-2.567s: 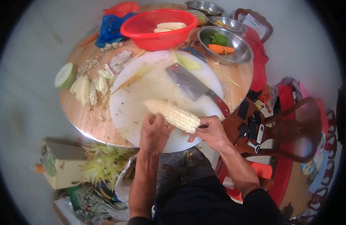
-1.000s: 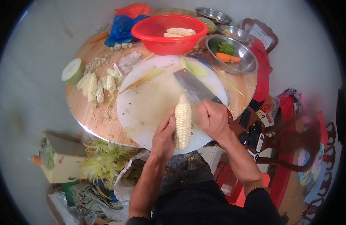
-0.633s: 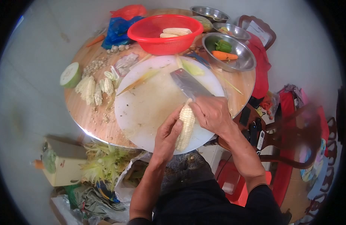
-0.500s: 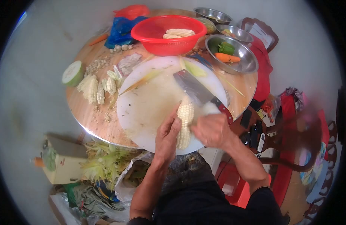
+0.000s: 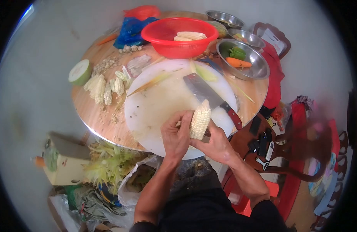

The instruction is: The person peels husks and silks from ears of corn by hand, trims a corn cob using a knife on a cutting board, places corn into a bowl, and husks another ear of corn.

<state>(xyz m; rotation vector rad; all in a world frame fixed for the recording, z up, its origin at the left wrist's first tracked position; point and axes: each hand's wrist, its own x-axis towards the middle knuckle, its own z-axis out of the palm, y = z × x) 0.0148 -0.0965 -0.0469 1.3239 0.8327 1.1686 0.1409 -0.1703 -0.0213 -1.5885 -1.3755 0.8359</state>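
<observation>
A peeled corn cob (image 5: 201, 120) is held over the near part of the round white cutting board (image 5: 147, 112), its narrow tip pointing away from me. My left hand (image 5: 177, 133) is closed at the cob's left side. Round its lower right end, the fingers and thumb of my right hand (image 5: 217, 144) are closed too; some fingertips are hidden. Beyond the cob, a cleaver (image 5: 203, 89) lies on the board, its dark red handle toward the right edge. Pieces of husk (image 5: 149, 83) lie on the board's far part.
A red basket (image 5: 178, 46) with cobs stands at the back. Steel bowls, one (image 5: 259, 65) with a carrot and green pepper, are at back right. Small cobs (image 5: 98, 89) and a cut gourd (image 5: 80, 72) lie left. Husks (image 5: 109, 164) are heaped below; a chair (image 5: 302, 154) stands right.
My right hand, which was moving beside and over the cob's tip, has come down to its lower end. The cob is tilted slightly right, and my left hand has shifted up along its side.
</observation>
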